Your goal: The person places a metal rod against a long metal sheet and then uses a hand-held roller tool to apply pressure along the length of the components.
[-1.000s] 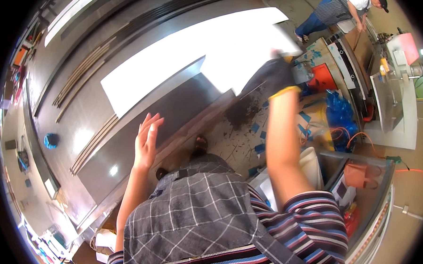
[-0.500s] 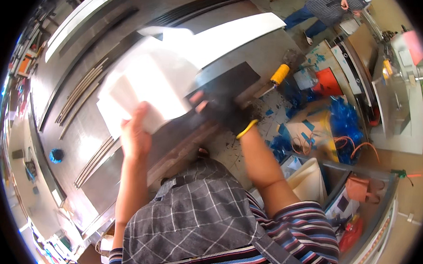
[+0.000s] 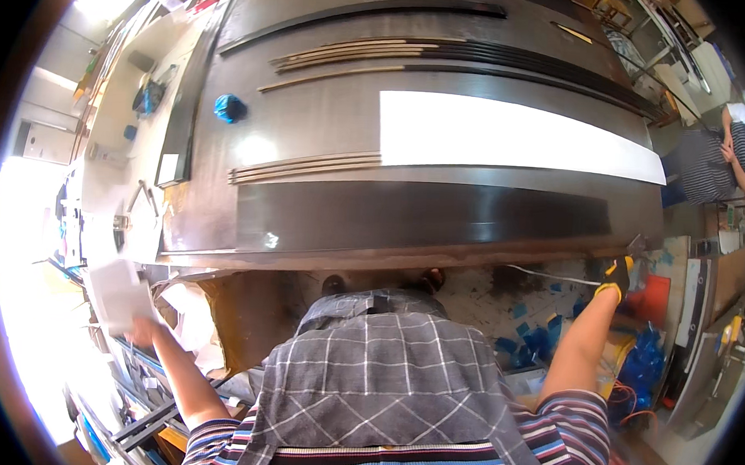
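Out at the left, my left hand (image 3: 142,330) grips a pale white sheet (image 3: 120,295) by its lower edge; the sheet is blurred. My right hand (image 3: 611,283), in a black glove with a yellow cuff, is closed around a yellow-handled tool (image 3: 629,263) just off the table's right front corner. A thin pale cord (image 3: 553,276) runs to that hand. What kind of tool it is cannot be made out. Between the hands, a long dark flat strip (image 3: 423,214) lies along the table's front edge. Behind it rests a long white tapering panel (image 3: 518,135).
Thin rods (image 3: 309,165) and a longer bundle of rods (image 3: 364,53) lie on the dark table (image 3: 328,118). A blue crumpled ball (image 3: 228,108) sits at its left. Blue plastic film (image 3: 641,361) and a red bin (image 3: 652,296) are at the right. Another person (image 3: 716,160) stands far right.
My left hand has carried the white sheet from over the table out to the left. My right hand has moved right and closed on the yellow-handled tool. The view has turned left.
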Demonstrator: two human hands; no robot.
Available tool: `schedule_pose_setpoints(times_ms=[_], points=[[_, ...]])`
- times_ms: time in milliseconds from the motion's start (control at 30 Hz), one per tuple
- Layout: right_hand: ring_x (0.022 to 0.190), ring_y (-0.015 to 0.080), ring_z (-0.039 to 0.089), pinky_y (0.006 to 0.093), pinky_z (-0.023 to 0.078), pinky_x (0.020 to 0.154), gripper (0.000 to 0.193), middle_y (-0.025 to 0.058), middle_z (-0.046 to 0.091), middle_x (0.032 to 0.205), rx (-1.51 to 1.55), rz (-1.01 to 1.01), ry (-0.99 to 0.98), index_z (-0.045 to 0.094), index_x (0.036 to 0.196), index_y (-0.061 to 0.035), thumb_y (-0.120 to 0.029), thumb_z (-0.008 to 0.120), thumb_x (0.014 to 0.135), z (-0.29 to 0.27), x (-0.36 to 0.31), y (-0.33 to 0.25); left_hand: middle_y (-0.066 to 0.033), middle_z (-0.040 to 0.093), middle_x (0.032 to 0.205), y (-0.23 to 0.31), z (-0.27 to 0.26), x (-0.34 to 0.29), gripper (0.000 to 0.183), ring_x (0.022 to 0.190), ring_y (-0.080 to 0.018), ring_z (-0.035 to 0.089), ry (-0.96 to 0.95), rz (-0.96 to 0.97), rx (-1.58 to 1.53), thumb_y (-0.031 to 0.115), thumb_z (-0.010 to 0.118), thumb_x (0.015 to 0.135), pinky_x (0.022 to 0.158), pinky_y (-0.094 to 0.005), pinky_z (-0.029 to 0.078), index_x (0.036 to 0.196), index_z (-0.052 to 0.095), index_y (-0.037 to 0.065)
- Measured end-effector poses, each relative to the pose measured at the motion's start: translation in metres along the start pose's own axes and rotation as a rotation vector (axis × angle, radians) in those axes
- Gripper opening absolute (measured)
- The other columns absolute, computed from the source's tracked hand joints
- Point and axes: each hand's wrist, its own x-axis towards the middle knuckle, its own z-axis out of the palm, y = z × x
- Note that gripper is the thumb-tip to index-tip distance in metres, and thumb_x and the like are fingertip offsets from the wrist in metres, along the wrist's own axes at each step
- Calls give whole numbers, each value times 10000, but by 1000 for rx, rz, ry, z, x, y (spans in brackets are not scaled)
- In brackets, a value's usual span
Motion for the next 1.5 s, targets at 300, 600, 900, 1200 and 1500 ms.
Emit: schedule_pose_setpoints(times_ms=[300,600,900,1200,1500], points=[[675,129,576,265,458,568,438,43,630,899,-121,-318,89,619,1155,-33,-232,740,784,10,-267,80,-149,611,1142,-151,-38,151,485,1074,-322,551,-137,366,802,178,769,734,939,-433,438,1157,594,16],[720,260,627,334,501,695,495,117,668,892,-770,-687,53,611,1098,-4,-362,742,783,57,-425,101,-107,598,933,-137,149,-3,263,947,-333,561,-1656,1286,166,189,771,738,830,-453,456,907,608,70],[973,316,659,389,521,851,376,175,661,1070,-641,-573,-943,570,1176,-53,-270,660,882,155,-663,166,-82,577,794,-128,159,-26,213,815,-316,594,-1755,1370,74,199,763,751,687,-432,480,789,598,70],[863,363,667,423,527,758,406,168,687,963,-658,-854,-839,590,1193,-81,-291,665,854,176,-667,160,-103,582,794,-104,154,-40,185,779,-341,588,-1812,1261,137,186,748,762,659,-447,477,785,600,78],[814,235,629,354,493,740,426,122,650,915,-662,-626,-147,615,1139,-49,-376,643,867,54,-310,60,-127,626,800,-8,119,-76,180,749,-360,621,-1793,1510,555,207,736,764,675,-461,492,770,626,64]])
